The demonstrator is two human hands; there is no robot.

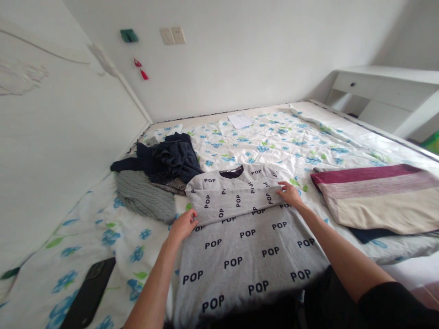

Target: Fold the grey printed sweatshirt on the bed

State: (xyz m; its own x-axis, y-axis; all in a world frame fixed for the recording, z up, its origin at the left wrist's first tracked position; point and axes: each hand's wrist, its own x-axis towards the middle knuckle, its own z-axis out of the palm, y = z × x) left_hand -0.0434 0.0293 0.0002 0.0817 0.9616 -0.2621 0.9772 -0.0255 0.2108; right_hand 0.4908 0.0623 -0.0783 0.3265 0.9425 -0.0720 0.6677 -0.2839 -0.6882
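Note:
A grey sweatshirt (pixel 247 262) printed with "POP" lies flat on the bed in front of me, its neck opening facing the far wall. A sleeve (pixel 229 203) lies folded across its upper part. At the sweatshirt's left edge, my left hand (pixel 183 225) has its fingers curled closed on the fabric beside the folded sleeve. My right hand (pixel 291 194) pinches the sleeve's end at the right edge. The lower hem reaches toward my lap.
Left of the sweatshirt lie a crumpled navy garment (pixel 178 155) and a grey cable-knit garment (pixel 146 194). A folded striped sweater (pixel 380 196) lies at right. A black phone (pixel 91 292) rests on the flowered sheet (pixel 133 237); white paper (pixel 240 120) lies near the wall.

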